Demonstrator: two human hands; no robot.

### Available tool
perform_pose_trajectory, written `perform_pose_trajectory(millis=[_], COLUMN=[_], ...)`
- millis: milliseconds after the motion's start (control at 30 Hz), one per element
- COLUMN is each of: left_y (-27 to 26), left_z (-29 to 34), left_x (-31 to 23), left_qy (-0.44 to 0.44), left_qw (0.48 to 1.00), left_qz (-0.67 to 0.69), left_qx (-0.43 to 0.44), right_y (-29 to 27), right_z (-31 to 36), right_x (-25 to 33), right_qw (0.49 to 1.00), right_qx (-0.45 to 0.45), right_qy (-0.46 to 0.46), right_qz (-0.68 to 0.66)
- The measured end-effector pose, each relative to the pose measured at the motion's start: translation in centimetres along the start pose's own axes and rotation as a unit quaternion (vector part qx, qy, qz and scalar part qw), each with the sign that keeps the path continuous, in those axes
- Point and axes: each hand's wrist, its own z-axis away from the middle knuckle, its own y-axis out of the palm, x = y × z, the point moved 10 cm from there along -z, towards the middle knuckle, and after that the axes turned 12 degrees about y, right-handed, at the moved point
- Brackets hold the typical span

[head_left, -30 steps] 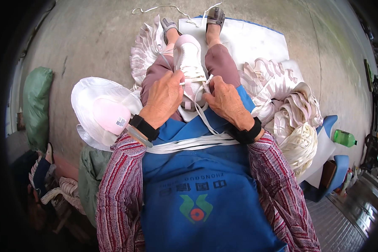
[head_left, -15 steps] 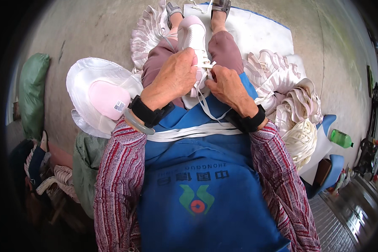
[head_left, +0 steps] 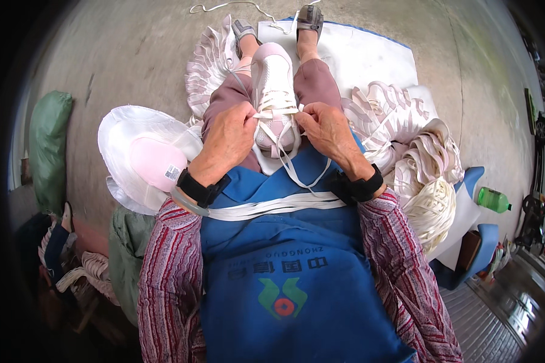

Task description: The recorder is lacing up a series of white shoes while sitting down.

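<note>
A white and pink shoe upper [head_left: 274,78] rests between my knees, toe pointing away from me. A white shoelace [head_left: 277,111] runs across its lacing near the tongue. My left hand [head_left: 231,128] pinches the lace on the left side, and my right hand [head_left: 328,128] grips it on the right. Between them the lace is stretched nearly straight. A loose lace end droops below onto my blue apron [head_left: 284,242]. Several more white laces [head_left: 272,206] lie in a bundle across my lap.
Left of me sit stacked white and pink shoe pieces [head_left: 154,163]. Fanned uppers [head_left: 384,112] and a coil of cream laces [head_left: 433,209] lie on the right. More uppers [head_left: 206,69] lie beyond my left leg. Farther out are a green sack [head_left: 49,154] and a green bottle [head_left: 494,199].
My hands have moved apart and slightly toward me, drawing the lace out sideways between them. More of the shoe's tongue and opening now shows.
</note>
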Motion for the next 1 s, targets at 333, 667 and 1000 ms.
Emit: perform_pose_trajectory(millis=[333, 667, 1000], left_y=[-1.6, 2.0, 1.3], left_z=[-1.6, 1.0, 0.9], left_x=[-1.4, 3.0, 3.1], left_qy=[-0.058, -0.213, -0.215], left_qw=[0.996, 0.892, 0.928], left_qz=[0.051, 0.398, 0.303], left_qx=[0.041, -0.026, -0.008], right_y=[0.2, 0.9, 0.3], right_z=[-0.9, -1.8, 0.1], right_x=[0.4, -2.6, 0.0], right_qw=[0.999, 0.863, 0.902], right_qx=[-0.032, 0.177, 0.234], right_qy=[0.009, 0.15, 0.104], right_qz=[-0.026, -0.448, -0.348])
